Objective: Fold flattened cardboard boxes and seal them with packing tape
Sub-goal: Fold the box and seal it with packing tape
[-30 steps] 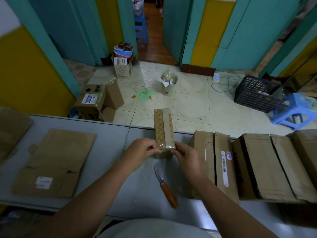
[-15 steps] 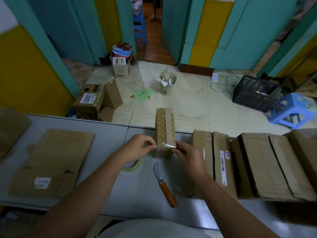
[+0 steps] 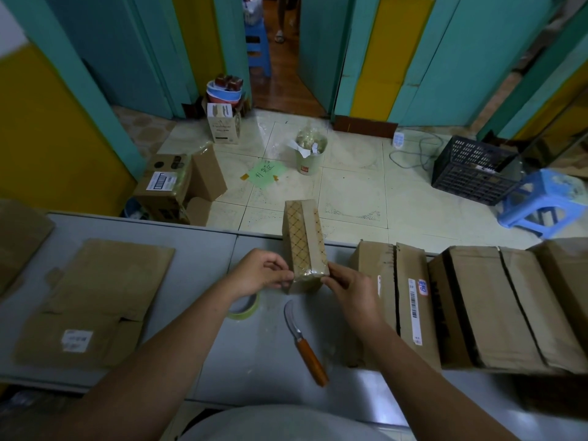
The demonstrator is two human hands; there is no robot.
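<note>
A small folded cardboard box (image 3: pixel 305 240) with a lattice pattern stands on the grey table (image 3: pixel 203 249), clear tape across its near end. My left hand (image 3: pixel 259 270) pinches the box's near left edge. My right hand (image 3: pixel 346 286) holds the near right edge with its fingers on the side. A roll of packing tape (image 3: pixel 246 308) lies on the table just under my left wrist. A knife with an orange handle (image 3: pixel 307 345) lies in front of the box.
Flattened cardboard sheets (image 3: pixel 92 300) lie on the left of the table. A row of sealed boxes (image 3: pixel 477 303) fills the right side. Beyond the table's far edge are floor boxes (image 3: pixel 171 183), a bin (image 3: pixel 310 151), a black crate (image 3: pixel 471 168) and a blue stool (image 3: pixel 547 202).
My left forearm has shifted, uncovering the tape roll beneath it. Both hands stay at the near end of the small box, which has barely moved.
</note>
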